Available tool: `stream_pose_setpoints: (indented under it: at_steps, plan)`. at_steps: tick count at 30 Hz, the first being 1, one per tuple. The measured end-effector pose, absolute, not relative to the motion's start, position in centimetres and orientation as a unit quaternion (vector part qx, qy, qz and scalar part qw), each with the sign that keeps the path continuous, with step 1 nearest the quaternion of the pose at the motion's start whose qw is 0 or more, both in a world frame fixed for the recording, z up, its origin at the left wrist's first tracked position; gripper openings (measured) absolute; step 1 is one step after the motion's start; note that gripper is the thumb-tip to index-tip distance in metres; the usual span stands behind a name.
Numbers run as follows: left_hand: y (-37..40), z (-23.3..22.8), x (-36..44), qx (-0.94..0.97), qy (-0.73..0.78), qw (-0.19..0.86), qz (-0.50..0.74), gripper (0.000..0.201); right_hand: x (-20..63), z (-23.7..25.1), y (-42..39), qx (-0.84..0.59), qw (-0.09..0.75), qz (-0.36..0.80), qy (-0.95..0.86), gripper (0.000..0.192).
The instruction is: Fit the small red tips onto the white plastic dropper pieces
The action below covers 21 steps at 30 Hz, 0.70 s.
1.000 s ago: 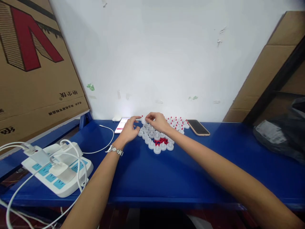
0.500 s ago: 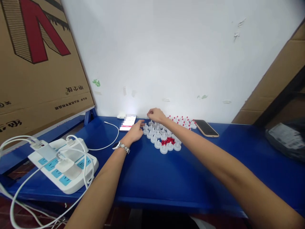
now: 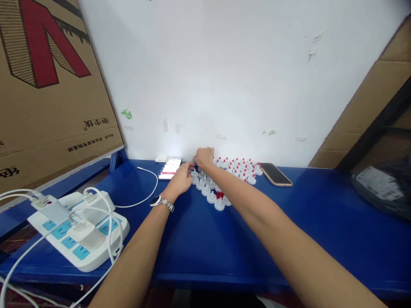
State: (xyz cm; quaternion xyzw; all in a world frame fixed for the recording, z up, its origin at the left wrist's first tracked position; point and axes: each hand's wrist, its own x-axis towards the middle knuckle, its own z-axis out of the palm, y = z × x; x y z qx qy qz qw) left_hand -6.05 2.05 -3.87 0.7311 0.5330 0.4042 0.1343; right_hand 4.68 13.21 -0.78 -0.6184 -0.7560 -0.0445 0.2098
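On the blue table [image 3: 205,239], beside the power strip [image 3: 80,231], the right hand [image 3: 204,156] had moved back toward the wall, fingers curled over white caps [image 3: 208,188]; grip unclear. Left hand [image 3: 181,179] rested half-open, touching them, near a lit phone [image 3: 170,167].

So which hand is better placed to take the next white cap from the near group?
Left, probably. The left hand rests beside the plain white caps; the right hand is farther back, near the wall.
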Motion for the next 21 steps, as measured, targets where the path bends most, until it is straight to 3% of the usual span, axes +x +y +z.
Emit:
stream_pose_setpoints:
  at_steps: [6, 10, 13, 17, 21]
  plan:
    - [1.7, -3.3, -6.1, 0.727, 0.532, 0.076, 0.426, 0.038, 5.2, 0.7, 12.6, -0.632, 0.248, 0.002, -0.734, 0.023]
    - [1.2, -2.3, -5.7, 0.720, 0.518, 0.026, 0.460, 0.025, 8.1, 1.7, 9.6, -0.553, 0.359, 0.183, -0.729, 0.015]
    - [0.2, -1.3, -4.6, 0.729, 0.494, 0.030, 0.473, 0.029, 11.3, 1.4, 5.7, -0.474, 0.429, 0.305, -0.706, 0.006]
    - [-1.5, -0.3, -2.4, 0.771, 0.433, 0.086, 0.459, 0.033, 15.0, 0.1, 1.1, -0.390, 0.492, 0.412, -0.660, 0.018]
    - [-2.7, 0.2, -0.5, 0.795, 0.391, 0.136, 0.444, 0.027, 16.9, -0.6, -0.7, -0.386, 0.508, 0.408, -0.653, 0.031]
